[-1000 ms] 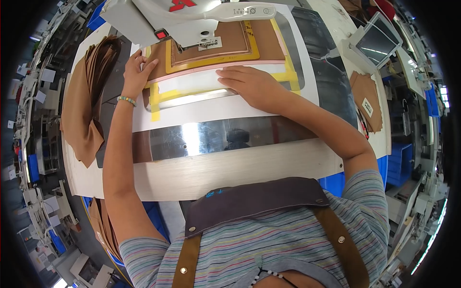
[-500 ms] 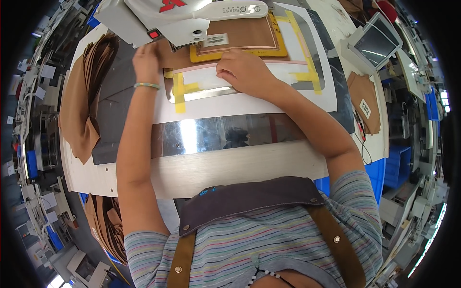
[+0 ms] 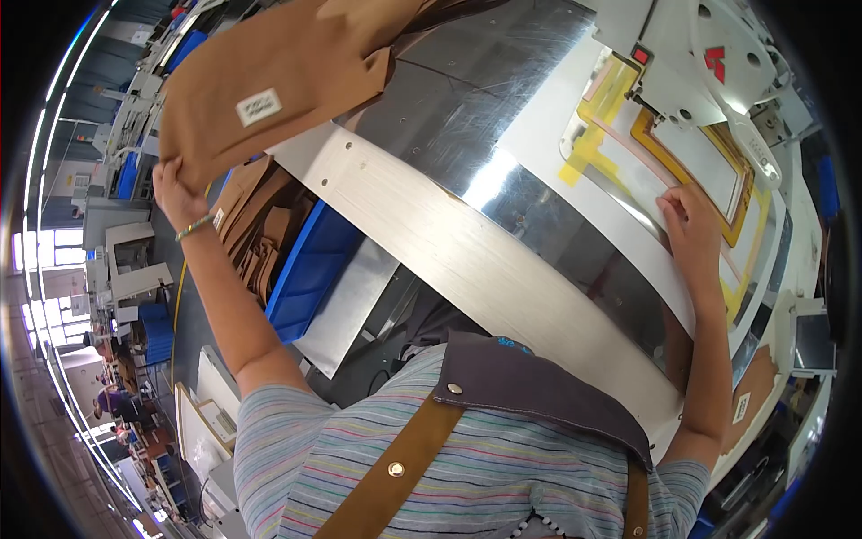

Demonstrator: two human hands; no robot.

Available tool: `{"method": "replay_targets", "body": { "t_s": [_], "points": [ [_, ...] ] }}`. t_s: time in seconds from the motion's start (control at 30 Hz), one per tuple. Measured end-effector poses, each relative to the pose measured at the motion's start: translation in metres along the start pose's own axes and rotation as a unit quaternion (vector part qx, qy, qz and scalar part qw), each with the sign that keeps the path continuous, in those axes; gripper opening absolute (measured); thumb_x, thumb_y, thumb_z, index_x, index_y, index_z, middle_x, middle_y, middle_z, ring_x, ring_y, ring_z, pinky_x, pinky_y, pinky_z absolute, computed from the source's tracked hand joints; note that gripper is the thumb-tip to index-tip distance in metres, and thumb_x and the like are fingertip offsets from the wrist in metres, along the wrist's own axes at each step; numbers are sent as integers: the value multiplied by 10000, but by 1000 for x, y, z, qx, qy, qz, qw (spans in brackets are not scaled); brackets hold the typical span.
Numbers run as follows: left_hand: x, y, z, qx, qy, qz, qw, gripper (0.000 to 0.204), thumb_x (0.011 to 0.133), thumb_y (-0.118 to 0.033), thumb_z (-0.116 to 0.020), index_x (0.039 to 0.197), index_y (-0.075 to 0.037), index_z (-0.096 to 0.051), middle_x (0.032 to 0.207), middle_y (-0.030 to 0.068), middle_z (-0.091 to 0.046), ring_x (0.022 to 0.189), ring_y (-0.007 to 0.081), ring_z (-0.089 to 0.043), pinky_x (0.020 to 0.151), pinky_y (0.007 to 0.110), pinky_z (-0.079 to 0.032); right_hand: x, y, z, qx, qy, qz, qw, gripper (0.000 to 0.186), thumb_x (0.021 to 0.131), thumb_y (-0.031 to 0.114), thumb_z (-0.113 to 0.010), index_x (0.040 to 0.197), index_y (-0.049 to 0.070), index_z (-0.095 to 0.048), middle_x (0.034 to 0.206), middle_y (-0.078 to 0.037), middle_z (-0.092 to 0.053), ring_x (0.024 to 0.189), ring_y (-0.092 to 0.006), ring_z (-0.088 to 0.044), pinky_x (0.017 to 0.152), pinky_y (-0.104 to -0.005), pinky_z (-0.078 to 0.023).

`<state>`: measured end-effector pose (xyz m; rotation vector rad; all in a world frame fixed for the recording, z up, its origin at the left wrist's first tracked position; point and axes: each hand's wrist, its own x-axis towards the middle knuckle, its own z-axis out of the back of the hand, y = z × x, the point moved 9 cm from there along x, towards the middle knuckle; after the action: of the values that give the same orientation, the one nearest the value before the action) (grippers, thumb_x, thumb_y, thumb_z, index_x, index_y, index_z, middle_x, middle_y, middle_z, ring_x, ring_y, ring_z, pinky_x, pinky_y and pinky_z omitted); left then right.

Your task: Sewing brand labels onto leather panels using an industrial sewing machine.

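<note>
My left hand [image 3: 180, 193] grips the lower-left corner of a brown fabric piece [image 3: 278, 63] with a white label, lifted at the upper left. My right hand [image 3: 687, 220] has bent, closed fingertips on the white template [image 3: 617, 130] with yellow tape and a pink strip, beside a yellow frame [image 3: 732, 235] under the white sewing machine head [image 3: 727, 54]. Whether those fingertips hold anything is unclear.
A metal plate [image 3: 431, 117] and pale table edge [image 3: 458, 274] cross the middle. Below left sit a blue bin [image 3: 301, 278] and brown pieces [image 3: 242, 211]. More brown pieces [image 3: 745, 400] lie at right. Distant workers [image 3: 112, 400] are at far left.
The view has swung left. My left hand has left the template and now holds brown fabric out to the left. The brown piece under the yellow frame now looks gone.
</note>
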<state>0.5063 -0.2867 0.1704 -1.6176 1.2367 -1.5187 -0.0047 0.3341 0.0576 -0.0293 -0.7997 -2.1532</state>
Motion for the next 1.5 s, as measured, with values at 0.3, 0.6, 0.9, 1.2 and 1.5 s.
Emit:
{"method": "replay_targets", "body": {
  "t_s": [0.3, 0.6, 0.9, 1.2, 1.5],
  "points": [
    [-104, 63, 317, 432, -211, 35, 876, 74, 856, -53, -651, 844, -6, -594, 845, 81, -644, 748, 217, -611, 729, 353, -521, -4, 4, 5, 4, -38, 19, 999, 99, 1002, 99, -679, 1023, 4, -660, 949, -147, -656, 850, -321, -651, 800, -371, -513],
    [-91, -8, 279, 806, -341, -157, 458, 596, 851, -659, -753, 1281, -246, -755, 1486, 264, -547, 1345, 500, -494, 1024, 644, -445, 13, -44, 30, 227, 6, -79, 971, 161, 1072, 176, -629, 992, 36, -631, 842, -12, -563, 799, -127, -537, 757, -295, -477],
    [-166, 66, -271, 237, 364, -119, 893, 335, 1085, -122, -604, 1394, -9, -668, 1572, 147, -589, 1442, 292, -555, 1218, 403, -402, 73, -65, 91, 79, 61, -122, 988, 353, 966, 336, -767, 1204, 76, -774, 1056, -28, -783, 977, -130, -689, 871, -301, -539],
    [-406, 35, -498, 223, 671, -346, 617, 573, 1054, -414, -633, 1529, -95, -603, 1728, 209, -343, 1601, 454, -260, 1286, 555, -230, 87, -102, 0, 147, 111, -134, 974, 170, 978, 131, -724, 1108, 82, -821, 999, -59, -794, 932, -146, -718, 834, -292, -560],
    [-426, 60, -535, 254, 670, -395, 575, 732, 1068, -564, -540, 1560, -23, -538, 1730, 248, -313, 1608, 462, -246, 1299, 541, -206, 96, -86, -14, 135, 96, -132, 977, 199, 933, 166, -729, 1086, 72, -814, 989, -63, -790, 911, -162, -722, 861, -319, -568]
  ]
}}
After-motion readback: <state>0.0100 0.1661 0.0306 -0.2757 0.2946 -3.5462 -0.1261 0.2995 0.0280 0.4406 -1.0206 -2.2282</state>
